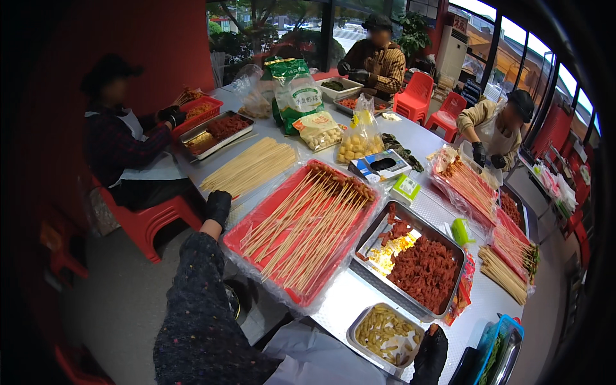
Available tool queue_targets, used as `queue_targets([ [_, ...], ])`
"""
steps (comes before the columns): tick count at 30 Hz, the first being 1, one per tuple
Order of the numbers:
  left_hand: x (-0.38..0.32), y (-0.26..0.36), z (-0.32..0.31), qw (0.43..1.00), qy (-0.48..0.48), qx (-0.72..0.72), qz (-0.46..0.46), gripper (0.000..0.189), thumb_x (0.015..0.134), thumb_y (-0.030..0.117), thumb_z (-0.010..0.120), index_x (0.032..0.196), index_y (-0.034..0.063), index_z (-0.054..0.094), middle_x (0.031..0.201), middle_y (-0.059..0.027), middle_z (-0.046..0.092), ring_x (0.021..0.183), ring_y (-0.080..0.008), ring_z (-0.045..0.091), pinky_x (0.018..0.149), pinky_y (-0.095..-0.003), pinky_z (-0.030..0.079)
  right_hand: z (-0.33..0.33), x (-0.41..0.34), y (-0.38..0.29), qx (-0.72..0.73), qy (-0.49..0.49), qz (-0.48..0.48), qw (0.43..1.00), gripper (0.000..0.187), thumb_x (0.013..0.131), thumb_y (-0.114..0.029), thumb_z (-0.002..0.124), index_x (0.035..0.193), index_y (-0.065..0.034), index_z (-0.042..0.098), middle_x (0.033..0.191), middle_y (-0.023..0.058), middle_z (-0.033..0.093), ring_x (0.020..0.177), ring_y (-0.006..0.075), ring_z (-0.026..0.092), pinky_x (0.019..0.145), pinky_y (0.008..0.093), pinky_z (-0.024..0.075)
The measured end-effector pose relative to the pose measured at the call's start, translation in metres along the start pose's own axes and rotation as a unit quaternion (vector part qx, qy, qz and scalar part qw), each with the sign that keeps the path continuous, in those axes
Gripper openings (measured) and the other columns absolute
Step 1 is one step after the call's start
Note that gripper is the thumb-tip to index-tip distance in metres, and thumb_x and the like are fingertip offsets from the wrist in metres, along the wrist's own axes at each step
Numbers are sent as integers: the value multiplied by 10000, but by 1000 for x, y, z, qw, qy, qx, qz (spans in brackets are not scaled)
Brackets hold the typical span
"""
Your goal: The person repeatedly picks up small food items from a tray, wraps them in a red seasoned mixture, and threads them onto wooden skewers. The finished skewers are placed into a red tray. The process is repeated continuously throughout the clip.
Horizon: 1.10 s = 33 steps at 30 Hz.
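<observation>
My left hand, in a black glove, reaches to the near ends of a pile of bamboo skewers; its fingers are too hidden to tell whether they grip one. At the lower right, my right hand, also gloved in black, has a small reddish-brown piece of meat at its fingertips. It is beside a small metal tray of green pickled peppers. Between my hands lies a red plastic tray lined with clear film, holding loaded skewers. A steel tray of red marinated meat stands to its right.
Three people sit around the metal table. Bagged foods, a glove box and a green tissue pack stand beyond the trays. At right are more skewer trays and a blue basket. Red stools stand at left.
</observation>
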<state>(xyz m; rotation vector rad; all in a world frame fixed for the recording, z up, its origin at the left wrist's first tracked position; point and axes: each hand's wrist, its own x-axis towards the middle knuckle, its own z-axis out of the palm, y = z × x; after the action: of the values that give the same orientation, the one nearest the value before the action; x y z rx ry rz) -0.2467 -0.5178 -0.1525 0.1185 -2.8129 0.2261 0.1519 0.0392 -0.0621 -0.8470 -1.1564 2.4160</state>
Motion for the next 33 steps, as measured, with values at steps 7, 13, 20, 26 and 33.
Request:
queue_targets([
  [7,-2,1,-31,1000,14,1,-6,95,728,109,549,712,80,637,772,-167,642,764,-308,639,676,-414,496,-3,3,4,-18,-75,-70,995,185,895,-113,529,1012,23,572,898,64,597,839,118,559,750,203,464],
  [13,5,4,-48,996,-2,-61,70,95,691,158,591,699,82,646,752,-157,631,746,-353,616,634,-441,484,9,-5,7,19,-32,-30,999,135,862,-68,554,950,29,584,845,68,605,754,128,576,683,215,487],
  [20,0,33,-62,875,-61,-481,22,98,743,106,612,738,10,632,713,-122,646,633,-238,623,580,-335,496,2,-8,10,15,-11,-69,997,142,846,-80,585,927,36,595,837,101,620,754,175,610,701,279,521],
  [26,-153,183,-257,673,-160,-709,141,65,786,-5,606,836,-45,620,796,-101,652,733,-171,618,693,-281,490,14,-14,5,-31,-61,-67,995,165,832,-29,562,970,60,577,902,119,614,824,204,619,772,308,511],
  [33,-252,309,-273,539,-169,-779,273,195,715,-52,668,899,13,661,913,-90,619,861,-194,588,773,-301,475,30,-28,-11,-39,-90,-58,994,210,812,-14,564,1000,77,585,925,117,635,840,168,621,791,277,495],
])
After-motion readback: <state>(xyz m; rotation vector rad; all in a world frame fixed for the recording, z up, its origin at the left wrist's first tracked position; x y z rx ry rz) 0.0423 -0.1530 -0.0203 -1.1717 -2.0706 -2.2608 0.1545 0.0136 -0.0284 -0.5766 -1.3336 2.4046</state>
